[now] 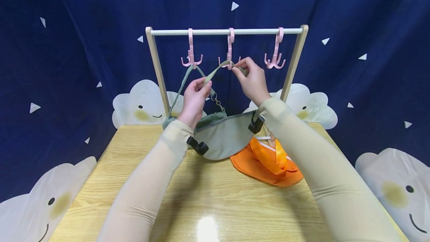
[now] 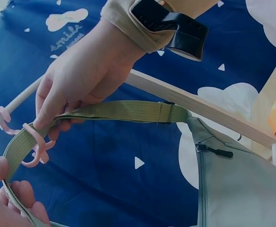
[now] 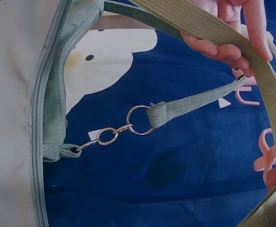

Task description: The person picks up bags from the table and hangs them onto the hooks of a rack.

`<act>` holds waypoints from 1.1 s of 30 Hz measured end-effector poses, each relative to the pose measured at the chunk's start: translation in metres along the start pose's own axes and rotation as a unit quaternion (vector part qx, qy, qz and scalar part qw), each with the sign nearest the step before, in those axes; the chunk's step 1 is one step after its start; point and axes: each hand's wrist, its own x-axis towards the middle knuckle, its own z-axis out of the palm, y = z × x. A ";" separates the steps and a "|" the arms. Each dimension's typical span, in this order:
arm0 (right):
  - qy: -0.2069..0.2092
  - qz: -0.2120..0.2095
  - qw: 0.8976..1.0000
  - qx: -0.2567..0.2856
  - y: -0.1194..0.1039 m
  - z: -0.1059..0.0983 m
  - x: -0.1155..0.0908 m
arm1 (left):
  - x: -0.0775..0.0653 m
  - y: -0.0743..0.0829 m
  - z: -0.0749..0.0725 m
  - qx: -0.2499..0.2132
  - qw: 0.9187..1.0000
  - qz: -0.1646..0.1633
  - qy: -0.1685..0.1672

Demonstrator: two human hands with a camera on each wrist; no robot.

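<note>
Student: What lies nearest?

Tutor: The table [image 1: 134, 182]; on it, at right, an orange fabric item [image 1: 250, 165]. Just left of this is the grey-green bag [image 1: 228, 137], below both hands.

Student: And each grip?

Tutor: The left hand [image 1: 194, 100] pinches the bag's webbing strap [image 2: 123, 111]; the right hand [image 1: 252, 79] pinches it farther right.

Student: Which relation appears decisive?

Tutor: Strap to middle hook [image 1: 230, 47]. The strap's long axis arches left to right between the grips, its crest crossing a prong; the hook lies right and far of the left grip, with the right hand nearer. Whether the prong bears weight cannot be told.

Student: Farther off?

Tutor: Behind, a green bag [image 3: 55, 109] hangs by its own strap from the left hook [image 1: 191, 47]; above, a rail [image 1: 208, 32] carries the hooks before a blue curtain [image 1: 114, 18].
</note>
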 end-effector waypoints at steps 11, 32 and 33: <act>-0.002 0.010 1.000 0.006 0.004 0.003 -0.004 | 0.000 -0.005 -0.002 0.007 1.000 -0.012 -0.004; -0.015 0.012 1.000 0.002 0.010 0.002 -0.007 | -0.001 -0.011 -0.007 0.050 0.999 -0.012 -0.011; -0.018 0.013 1.000 -0.001 0.010 0.002 -0.007 | -0.001 -0.012 -0.007 0.054 0.998 -0.010 -0.010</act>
